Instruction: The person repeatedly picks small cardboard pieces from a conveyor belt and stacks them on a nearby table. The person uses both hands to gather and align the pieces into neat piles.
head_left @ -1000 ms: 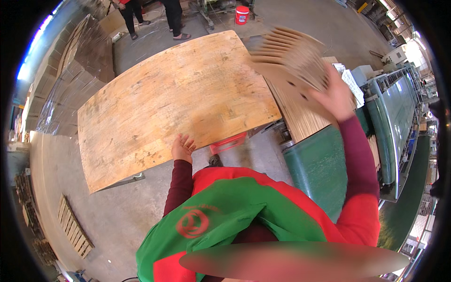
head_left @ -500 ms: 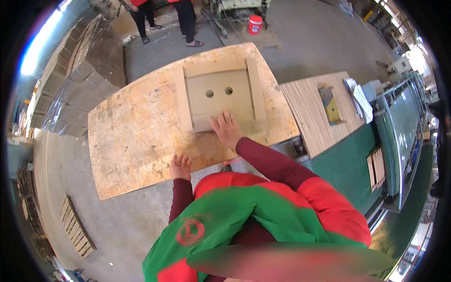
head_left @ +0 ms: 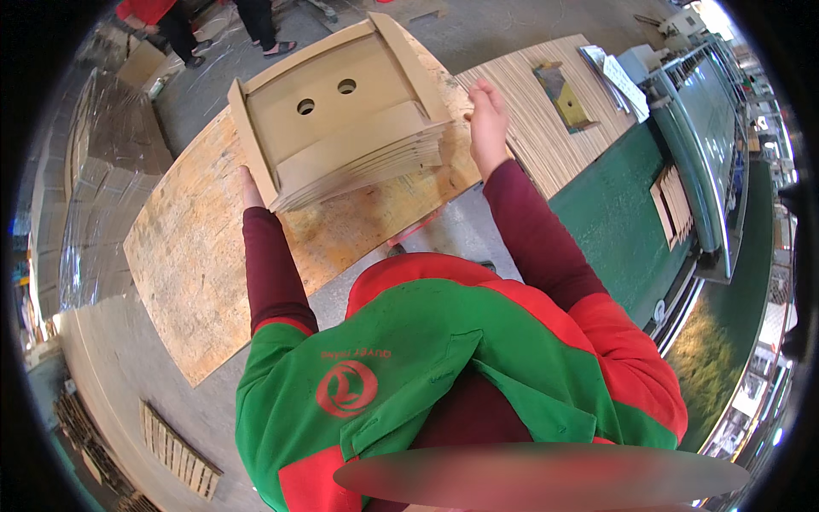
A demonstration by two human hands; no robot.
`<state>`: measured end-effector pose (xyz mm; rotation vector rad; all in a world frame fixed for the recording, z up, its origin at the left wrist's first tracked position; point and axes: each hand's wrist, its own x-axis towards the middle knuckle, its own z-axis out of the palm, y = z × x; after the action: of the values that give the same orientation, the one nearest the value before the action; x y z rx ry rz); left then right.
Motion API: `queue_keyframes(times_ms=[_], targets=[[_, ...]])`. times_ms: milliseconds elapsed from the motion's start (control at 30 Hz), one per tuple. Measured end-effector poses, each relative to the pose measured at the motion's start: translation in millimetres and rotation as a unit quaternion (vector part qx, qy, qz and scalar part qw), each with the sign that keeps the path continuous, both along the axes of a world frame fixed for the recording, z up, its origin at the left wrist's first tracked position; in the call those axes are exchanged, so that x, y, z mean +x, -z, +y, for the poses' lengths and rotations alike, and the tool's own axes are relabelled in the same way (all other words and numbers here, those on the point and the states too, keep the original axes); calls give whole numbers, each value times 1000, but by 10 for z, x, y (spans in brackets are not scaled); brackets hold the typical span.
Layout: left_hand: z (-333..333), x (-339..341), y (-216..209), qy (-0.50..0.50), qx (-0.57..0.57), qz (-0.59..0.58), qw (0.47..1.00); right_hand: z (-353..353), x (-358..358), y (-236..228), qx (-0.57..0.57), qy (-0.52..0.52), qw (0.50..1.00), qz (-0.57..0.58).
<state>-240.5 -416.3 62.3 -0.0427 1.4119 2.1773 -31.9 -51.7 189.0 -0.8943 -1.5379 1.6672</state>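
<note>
A shallow brown cardboard tray (head_left: 337, 136) with folded rims and two round holes lies toward the far part of the worn wooden table (head_left: 192, 247). Under its near edge several more cardboard layers (head_left: 367, 175) show, slightly fanned. My left hand (head_left: 249, 188) stands edge-on and straight at the tray's near left corner, against or very close to its side; part of it is hidden. To the right of the stack, my right hand (head_left: 488, 126) is raised with loosely bent fingers apart, a small gap from the cardboard and nothing in it.
Right of the table is a striped stack of boards (head_left: 520, 111) bearing a yellowish piece (head_left: 559, 98). Beyond lies a green surface (head_left: 614, 196) beside a machine (head_left: 704, 145). Wrapped cardboard (head_left: 111, 188) stands left, a wooden pallet (head_left: 179, 448) below it. People's legs (head_left: 256, 21) show at the far left.
My right hand has left the tray's near edge for its right side. My left hand has gone up to the tray's left side. The view has shifted, and the layers underneath now show.
</note>
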Motion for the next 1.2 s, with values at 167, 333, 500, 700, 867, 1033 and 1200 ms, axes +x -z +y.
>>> queue_keyframes(times_ms=[167, 333, 500, 700, 867, 1033, 1200], targets=[[232, -123, 100, 29, 18, -1, 999, 85, 29, 690, -204, -163, 942, -209], [403, -62, 133, -1, 33, -27, 999, 26, -30, 1076, -361, -286, 883, -92], [588, -3, 195, -37, 54, -60, 996, 198, 133, 1033, -402, -255, 862, -172], [786, 45, 157, -83, 86, -86, 989, 231, 241, 1136, -415, -305, 857, -32], [677, -19, -175, -131, 95, -72, 984, 624, 288, 857, -293, -176, 936, -85], [693, -36, -709, -30, 27, 31, 999, 600, 146, 176, -261, -274, 925, 31], [877, 84, -1146, 41, -4, 17, 999, 291, 105, -166, -290, -279, 915, 9]])
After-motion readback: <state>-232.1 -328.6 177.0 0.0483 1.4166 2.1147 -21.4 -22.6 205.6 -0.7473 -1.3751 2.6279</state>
